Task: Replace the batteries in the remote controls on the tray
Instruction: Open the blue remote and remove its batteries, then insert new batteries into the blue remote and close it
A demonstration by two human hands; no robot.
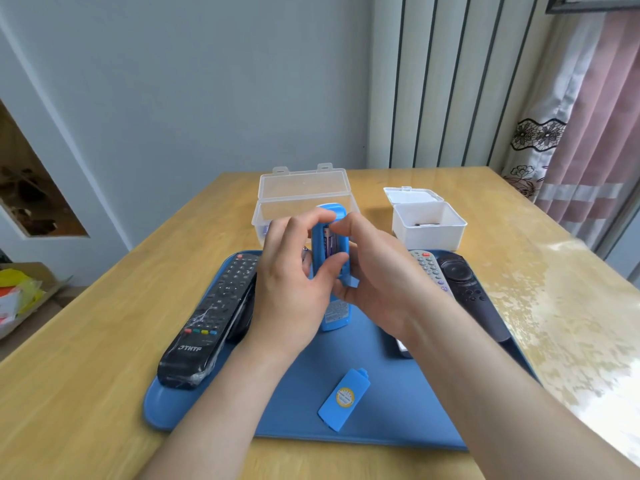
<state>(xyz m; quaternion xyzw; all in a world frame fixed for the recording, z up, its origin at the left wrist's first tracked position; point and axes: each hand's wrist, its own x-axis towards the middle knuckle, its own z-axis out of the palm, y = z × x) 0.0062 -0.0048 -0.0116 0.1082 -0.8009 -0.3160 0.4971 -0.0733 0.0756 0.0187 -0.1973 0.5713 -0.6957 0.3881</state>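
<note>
While the cover [344, 399] is lying loose on the tray [391, 403], nearer than the hands, the blue remote [334, 313] is being gripped upright by the left hand [291, 282] and right hand [377, 271], fingers curled round it. A battery [328, 242] is being worked in its open bay; whether in or out cannot be told. Left of the hands a black remote [211, 313], and right of them a grey remote [429, 268], are judged to be awaiting their turn. Beyond the hands, a clear box [301, 192] and a white box [429, 223] are standing open.

Mid-body of blue remote [337, 318] hidden by left hand [291, 289] and right hand [377, 282]; contents of white box [429, 235] too small to tell
</note>
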